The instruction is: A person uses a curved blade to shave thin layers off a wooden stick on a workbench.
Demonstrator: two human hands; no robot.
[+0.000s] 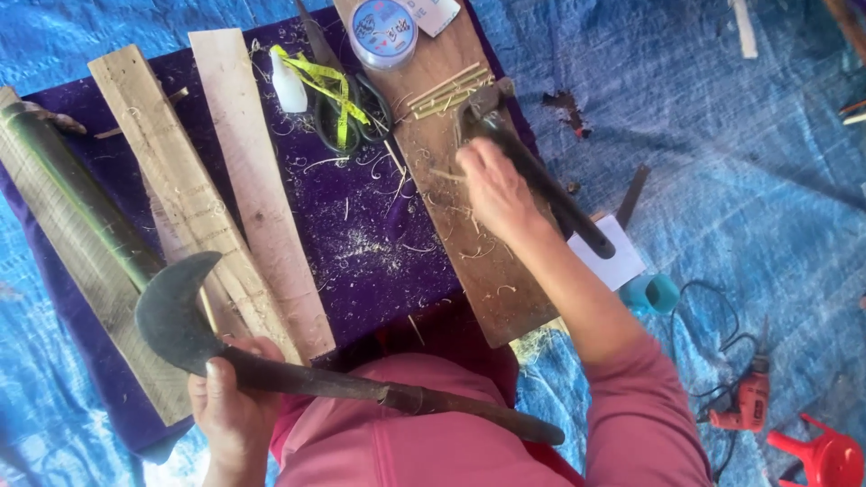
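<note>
— What do we have in the left hand (233,408)?

— We see its fingers closed around the neck of a curved billhook (180,320), just below the dark hooked blade; the long wooden handle runs across the pink lap toward the right.

— And the right hand (494,191)?

— It rests on the brown board (487,271), fingers curled down beside a dark knife (532,176) that lies slanted across that board. (We cannot tell whether the fingers actually grip the knife or only press next to it.)

— What lies around it?

— Thin bamboo slivers (446,90) sit bunched at the far end of the board, near a round clear tub with a blue lid (383,32). Left of the board, on the purple cloth (361,243) speckled with shavings, we see scissors (347,122) tangled with a yellow tape measure (325,86) and a small white bottle (289,86).

— Further left?

— Two pale planks (253,180) side by side, then a green bamboo pole (77,194) on another plank. On the blue tarp (740,162) to the right lie a teal cup (651,293), an orange drill (744,406) and a red stool (825,455).
</note>
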